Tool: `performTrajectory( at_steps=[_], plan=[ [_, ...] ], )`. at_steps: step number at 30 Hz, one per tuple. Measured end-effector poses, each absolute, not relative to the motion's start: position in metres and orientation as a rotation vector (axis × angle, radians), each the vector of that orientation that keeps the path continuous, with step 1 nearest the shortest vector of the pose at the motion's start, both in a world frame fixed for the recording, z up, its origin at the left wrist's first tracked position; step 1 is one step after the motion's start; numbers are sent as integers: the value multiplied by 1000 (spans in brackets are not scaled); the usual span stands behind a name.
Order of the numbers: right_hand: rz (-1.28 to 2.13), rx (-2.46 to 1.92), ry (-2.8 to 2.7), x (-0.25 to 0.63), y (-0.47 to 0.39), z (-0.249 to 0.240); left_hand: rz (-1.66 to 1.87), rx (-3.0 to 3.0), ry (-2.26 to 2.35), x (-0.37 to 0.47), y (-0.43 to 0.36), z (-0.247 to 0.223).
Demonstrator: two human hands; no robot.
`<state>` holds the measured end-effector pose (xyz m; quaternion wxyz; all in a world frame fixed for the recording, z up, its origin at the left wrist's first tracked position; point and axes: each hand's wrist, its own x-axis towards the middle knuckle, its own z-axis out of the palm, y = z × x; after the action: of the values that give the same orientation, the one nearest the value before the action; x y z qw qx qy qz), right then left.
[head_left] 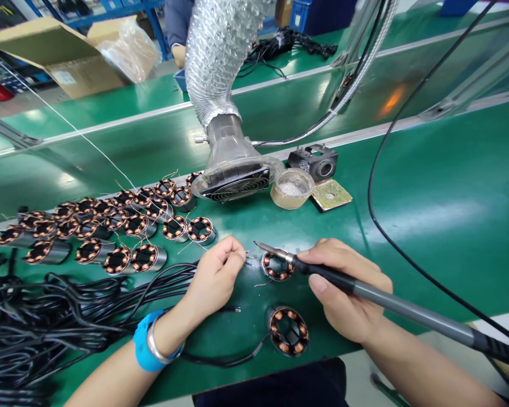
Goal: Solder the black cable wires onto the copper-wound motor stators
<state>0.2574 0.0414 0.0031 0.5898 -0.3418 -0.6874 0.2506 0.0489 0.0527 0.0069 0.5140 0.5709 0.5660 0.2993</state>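
A green counter (449,186) is stretching across the room, with overhead light glinting off it. Beyond the counter, blue shelving (110,11) is standing, and an open cardboard box (55,53) is sitting just in front of the shelving.

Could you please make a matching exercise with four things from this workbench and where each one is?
Things:
1. soldering iron
2. black cables
3. fume hood
4. wired stator

Places:
A. piled at the near left of the bench
B. hanging from a silver duct, mouth by the belt
C. held in the right hand
D. lying nearest the person, between the two forearms

Pairs: 1-C, 2-A, 3-B, 4-D
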Motion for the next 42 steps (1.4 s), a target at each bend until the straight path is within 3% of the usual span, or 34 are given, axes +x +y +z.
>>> performTrajectory(
  at_steps=[9, 16, 22, 29, 37, 42],
  plan=[
    [540, -739, -1876, 252, 54, 24, 687, 1381, 1310, 46, 54, 9],
    [438, -633, -2202, 236, 81, 6, 660, 1410, 1176, 40, 54, 8],
    [320, -625, -2149, 239, 75, 2, 537, 1588, 1196, 34, 55, 18],
    [275, -694, -2132, 240, 67, 2, 616, 1271, 1179, 42, 56, 16],
    [550, -802, -2023, 240, 56, -1, 692, 1124, 1257, 47, 47, 9],
    [514, -862, -1916, 235, 59, -10, 758, 1082, 1278, 52, 43, 9]
  ],
)
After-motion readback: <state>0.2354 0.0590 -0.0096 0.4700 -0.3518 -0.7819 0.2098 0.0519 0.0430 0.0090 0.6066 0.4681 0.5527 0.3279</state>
